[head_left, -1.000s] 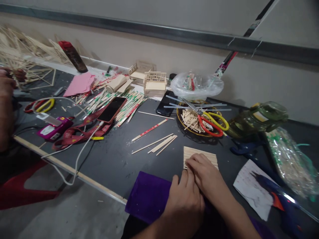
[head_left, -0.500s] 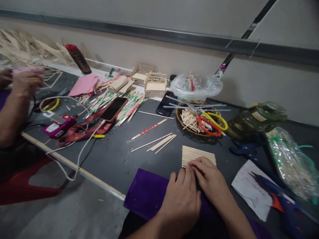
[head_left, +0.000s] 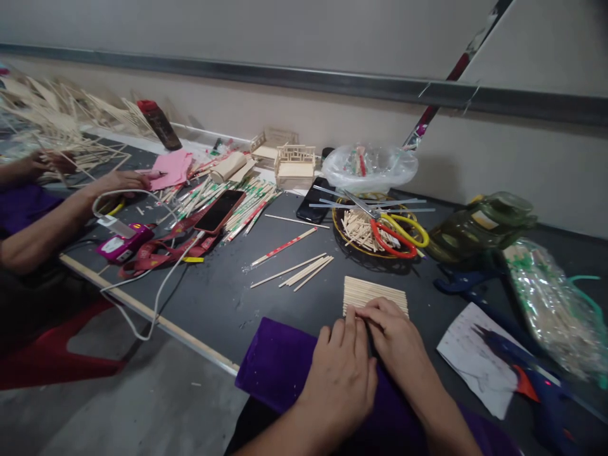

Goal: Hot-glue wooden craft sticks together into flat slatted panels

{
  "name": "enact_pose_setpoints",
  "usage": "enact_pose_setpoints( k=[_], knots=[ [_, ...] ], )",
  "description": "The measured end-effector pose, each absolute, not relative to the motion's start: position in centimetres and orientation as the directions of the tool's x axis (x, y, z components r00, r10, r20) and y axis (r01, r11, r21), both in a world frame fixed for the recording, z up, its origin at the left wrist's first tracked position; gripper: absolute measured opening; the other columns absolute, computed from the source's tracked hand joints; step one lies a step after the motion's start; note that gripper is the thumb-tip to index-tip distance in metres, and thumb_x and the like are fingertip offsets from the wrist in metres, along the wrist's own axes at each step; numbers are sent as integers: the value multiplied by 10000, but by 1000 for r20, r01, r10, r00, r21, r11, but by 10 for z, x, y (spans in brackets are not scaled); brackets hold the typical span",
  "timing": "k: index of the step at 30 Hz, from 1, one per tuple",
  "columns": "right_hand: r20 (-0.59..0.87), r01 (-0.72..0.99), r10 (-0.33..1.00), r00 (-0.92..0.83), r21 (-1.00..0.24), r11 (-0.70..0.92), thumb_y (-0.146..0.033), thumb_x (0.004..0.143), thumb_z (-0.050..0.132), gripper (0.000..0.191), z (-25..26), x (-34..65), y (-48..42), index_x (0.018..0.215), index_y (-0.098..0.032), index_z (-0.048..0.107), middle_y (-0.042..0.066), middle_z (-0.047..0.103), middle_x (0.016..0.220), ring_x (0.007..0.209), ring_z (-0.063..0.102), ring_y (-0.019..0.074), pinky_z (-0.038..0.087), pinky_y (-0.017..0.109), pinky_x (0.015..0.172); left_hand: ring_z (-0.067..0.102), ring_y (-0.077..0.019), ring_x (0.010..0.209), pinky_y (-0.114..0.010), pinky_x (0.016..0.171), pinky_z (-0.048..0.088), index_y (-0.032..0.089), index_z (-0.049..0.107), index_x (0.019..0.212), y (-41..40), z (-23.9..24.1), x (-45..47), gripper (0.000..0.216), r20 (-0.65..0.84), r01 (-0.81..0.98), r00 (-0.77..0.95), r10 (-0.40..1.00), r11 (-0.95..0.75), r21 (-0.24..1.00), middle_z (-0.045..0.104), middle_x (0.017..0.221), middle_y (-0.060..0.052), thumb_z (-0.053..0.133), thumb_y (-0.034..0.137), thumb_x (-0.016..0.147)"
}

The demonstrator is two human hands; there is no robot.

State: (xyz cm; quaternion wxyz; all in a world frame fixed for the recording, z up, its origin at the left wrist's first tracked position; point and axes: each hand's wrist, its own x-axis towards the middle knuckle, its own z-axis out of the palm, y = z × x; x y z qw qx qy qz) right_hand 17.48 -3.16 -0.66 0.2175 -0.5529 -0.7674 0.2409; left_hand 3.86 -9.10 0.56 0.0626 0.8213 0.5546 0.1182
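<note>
A flat panel of wooden sticks (head_left: 375, 292) lies on the dark table (head_left: 213, 304) in front of me. My right hand (head_left: 396, 339) has its fingers curled over the panel's near edge. Beside it, my left hand (head_left: 342, 370) has its fingers held together, and their tips press on the same edge at the near left corner. Both wrists rest over a purple cloth (head_left: 280, 370). Several loose sticks (head_left: 304, 271) lie just left of the panel.
Behind the panel are a basket of short sticks (head_left: 365, 231) with red and yellow scissors (head_left: 399, 234), a green jar (head_left: 479, 228), a glue gun (head_left: 527, 373) and a phone (head_left: 219, 211). A co-worker's hand (head_left: 118, 183) is at the left, near pink paper (head_left: 171, 168).
My hands stay on the panel's near edge, drawn slightly towards me. The co-worker's hand at the left has moved right to the pink paper.
</note>
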Motion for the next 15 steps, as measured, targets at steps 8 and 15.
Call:
enact_pose_setpoints(
  k=[8,15],
  knots=[
    [107,778,929,-355,-518,356,-124,879,469,300,-8,182,-41,1059,-235,682,62,620,951,900,552,207,474,332,802,482,-274,1095,-397,848,425,51,420,1384,-93,-1,41,545,168,906,356,919,-384,179,452,1405,-196,397,356,934],
    [96,784,918,-384,-491,380,-85,867,479,336,-10,187,-47,1094,-233,677,73,594,979,915,532,213,477,345,817,485,-258,1055,-394,842,420,71,380,1413,-92,3,40,540,131,901,360,924,-381,206,416,1437,-179,373,341,945]
  ],
)
